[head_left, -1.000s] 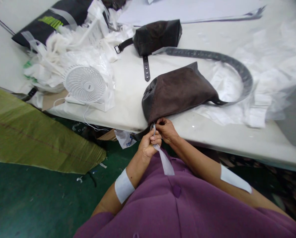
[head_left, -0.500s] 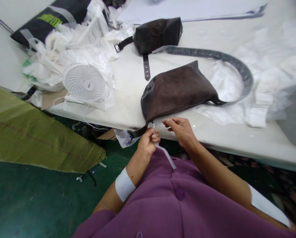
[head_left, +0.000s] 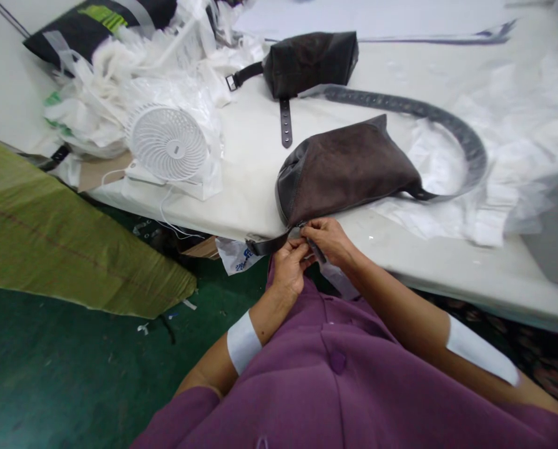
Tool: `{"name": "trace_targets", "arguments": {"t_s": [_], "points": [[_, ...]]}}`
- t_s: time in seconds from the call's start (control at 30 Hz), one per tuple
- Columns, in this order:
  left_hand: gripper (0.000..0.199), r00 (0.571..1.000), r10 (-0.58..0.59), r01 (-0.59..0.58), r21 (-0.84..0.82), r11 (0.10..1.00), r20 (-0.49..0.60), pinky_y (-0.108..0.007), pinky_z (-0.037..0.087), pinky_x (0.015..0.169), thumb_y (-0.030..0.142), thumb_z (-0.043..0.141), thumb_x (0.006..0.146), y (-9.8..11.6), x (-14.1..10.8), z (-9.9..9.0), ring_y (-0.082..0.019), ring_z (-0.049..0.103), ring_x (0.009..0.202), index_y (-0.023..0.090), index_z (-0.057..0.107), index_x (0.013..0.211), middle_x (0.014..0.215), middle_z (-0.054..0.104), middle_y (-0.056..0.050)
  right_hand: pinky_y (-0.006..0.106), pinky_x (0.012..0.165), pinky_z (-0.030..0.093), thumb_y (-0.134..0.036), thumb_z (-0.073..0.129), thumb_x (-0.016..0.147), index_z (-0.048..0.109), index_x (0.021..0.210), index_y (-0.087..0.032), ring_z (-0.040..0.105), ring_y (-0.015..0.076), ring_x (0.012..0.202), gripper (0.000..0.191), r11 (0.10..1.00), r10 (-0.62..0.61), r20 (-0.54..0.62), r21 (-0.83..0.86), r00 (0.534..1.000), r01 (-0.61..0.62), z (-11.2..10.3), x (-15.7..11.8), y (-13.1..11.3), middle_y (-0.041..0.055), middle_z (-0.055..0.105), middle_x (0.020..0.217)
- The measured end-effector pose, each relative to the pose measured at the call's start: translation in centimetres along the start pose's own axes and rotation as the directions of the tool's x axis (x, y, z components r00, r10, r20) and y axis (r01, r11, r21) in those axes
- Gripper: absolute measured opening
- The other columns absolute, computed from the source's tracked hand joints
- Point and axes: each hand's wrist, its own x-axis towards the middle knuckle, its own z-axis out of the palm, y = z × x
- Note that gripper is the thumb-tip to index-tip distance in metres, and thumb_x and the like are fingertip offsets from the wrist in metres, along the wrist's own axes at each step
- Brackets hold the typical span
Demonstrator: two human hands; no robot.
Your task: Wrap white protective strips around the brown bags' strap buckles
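A dark brown bag (head_left: 349,171) with black ends lies on the table, its near left corner close to the front edge. At that corner my left hand (head_left: 289,267) is closed with bent fingers, gripping a thin zipper pull (head_left: 315,251). My right hand (head_left: 328,240) pinches at the same spot, just under the bag's edge, close against the left fingers. A piece of clear plastic (head_left: 339,279) hangs below the right hand. The short buckle strap (head_left: 270,245) droops over the table edge left of my hands. What lies between the fingertips is partly hidden.
Behind lies a second dark bag (head_left: 311,64) with a buckle. The long studded strap (head_left: 466,134) curves over white wrapping paper (head_left: 489,206) at right. A white fan (head_left: 171,146) and heaped plastic stand at left, near green cloth (head_left: 82,231). A grey block (head_left: 555,231) sits far right.
My right hand has moved left and down to meet the left hand at the bag's corner. The pale strip that hung from my left hand no longer hangs there; loose plastic shows below the right hand.
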Motion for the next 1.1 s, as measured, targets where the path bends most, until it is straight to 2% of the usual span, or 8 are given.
{"name": "trace_targets", "arguments": {"t_s": [0.1, 0.23, 0.33, 0.4, 0.5, 0.7, 0.93, 1.1], "points": [[0.020, 0.997, -0.036, 0.036, -0.003, 0.999, -0.068, -0.021, 0.037, 0.048, 0.023, 0.069, 0.063, 0.3, -0.1, -1.1, -0.008, 0.051, 0.049, 0.014, 0.054, 0.073, 0.063, 0.056, 0.001, 0.019, 0.037, 0.036, -0.020, 0.058, 0.071, 0.054, 0.060, -0.014, 0.046, 0.0079, 0.039, 0.013, 0.997, 0.074, 0.141, -0.045, 0.987, -0.068, -1.6, 1.0, -0.7, -0.0022, 0.051, 0.048], [0.031, 0.988, 0.015, -0.033, -0.113, 0.993, -0.156, -0.019, 0.024, 0.041, 0.014, 0.071, 0.058, 0.6, 0.5, -2.0, -0.002, 0.033, 0.038, 0.016, 0.041, 0.059, 0.049, 0.038, 0.009, 0.021, 0.036, 0.040, -0.016, 0.059, 0.073, 0.056, 0.063, -0.013, 0.049, 0.0090, 0.040, 0.011, 0.988, 0.152, 0.316, -0.064, 0.937, -0.139, -3.4, 1.8, -1.4, 0.0020, 0.057, 0.057], [0.025, 0.994, -0.108, 0.103, -0.154, 0.983, -0.031, -0.018, 0.021, 0.040, 0.020, 0.073, 0.064, 0.4, 0.8, -1.8, -0.001, 0.031, 0.037, 0.015, 0.049, 0.071, 0.058, 0.050, 0.005, 0.021, 0.034, 0.038, -0.017, 0.060, 0.075, 0.058, 0.065, -0.012, 0.047, 0.0075, 0.039, 0.012, 0.986, 0.168, 0.389, -0.051, 0.906, -0.161, -4.0, 2.0, -1.4, 0.0030, 0.059, 0.062], [0.024, 0.975, -0.208, 0.219, -0.168, 0.961, 0.077, -0.017, 0.018, 0.038, 0.026, 0.072, 0.068, 0.1, 0.9, -1.5, -0.001, 0.028, 0.036, 0.015, 0.052, 0.078, 0.062, 0.054, 0.003, 0.021, 0.033, 0.038, -0.017, 0.060, 0.076, 0.059, 0.067, -0.012, 0.047, 0.0071, 0.038, 0.010, 0.983, 0.181, 0.425, -0.044, 0.887, -0.180, -4.3, 2.0, -1.3, 0.0027, 0.060, 0.062], [0.024, 0.965, -0.226, 0.248, -0.172, 0.953, 0.135, -0.016, 0.016, 0.037, 0.025, 0.072, 0.068, -0.2, 1.2, -1.3, 0.000, 0.027, 0.035, 0.015, 0.051, 0.076, 0.059, 0.051, 0.005, 0.020, 0.034, 0.037, -0.018, 0.060, 0.076, 0.059, 0.068, -0.011, 0.046, 0.0073, 0.038, 0.010, 0.981, 0.187, 0.454, -0.040, 0.871, -0.190, -4.6, 1.9, -1.4, 0.0014, 0.058, 0.057], [0.027, 0.991, -0.096, 0.107, -0.119, 0.987, 0.095, -0.016, 0.017, 0.037, 0.024, 0.074, 0.066, -0.1, 2.4, -1.6, 0.001, 0.027, 0.034, 0.015, 0.050, 0.074, 0.061, 0.052, 0.005, 0.018, 0.035, 0.034, -0.024, 0.061, 0.078, 0.058, 0.066, -0.012, 0.043, 0.0069, 0.035, 0.017, 0.979, 0.202, 0.496, -0.071, 0.844, -0.192, -5.1, 1.7, -2.1, -0.0014, 0.050, 0.044], [0.026, 0.983, -0.147, 0.156, -0.081, 0.984, 0.111, -0.016, 0.016, 0.038, 0.021, 0.076, 0.061, 0.0, 2.0, -1.8, 0.001, 0.025, 0.035, 0.013, 0.055, 0.075, 0.054, 0.045, 0.007, 0.019, 0.035, 0.032, -0.024, 0.062, 0.074, 0.058, 0.064, -0.012, 0.043, 0.0070, 0.034, 0.017, 0.985, 0.169, 0.550, -0.079, 0.818, -0.151, -5.8, 2.0, -2.3, -0.0011, 0.051, 0.044], [0.025, 0.978, -0.168, 0.182, -0.112, 0.977, 0.123, -0.016, 0.016, 0.038, 0.018, 0.076, 0.061, 0.1, 1.6, -1.8, 0.001, 0.026, 0.038, 0.012, 0.056, 0.075, 0.060, 0.047, 0.005, 0.019, 0.035, 0.032, -0.026, 0.063, 0.075, 0.057, 0.063, -0.012, 0.043, 0.0067, 0.035, 0.019, 0.985, 0.171, 0.529, -0.077, 0.831, -0.154, -5.9, 1.9, -2.0, -0.0013, 0.051, 0.045]]}}
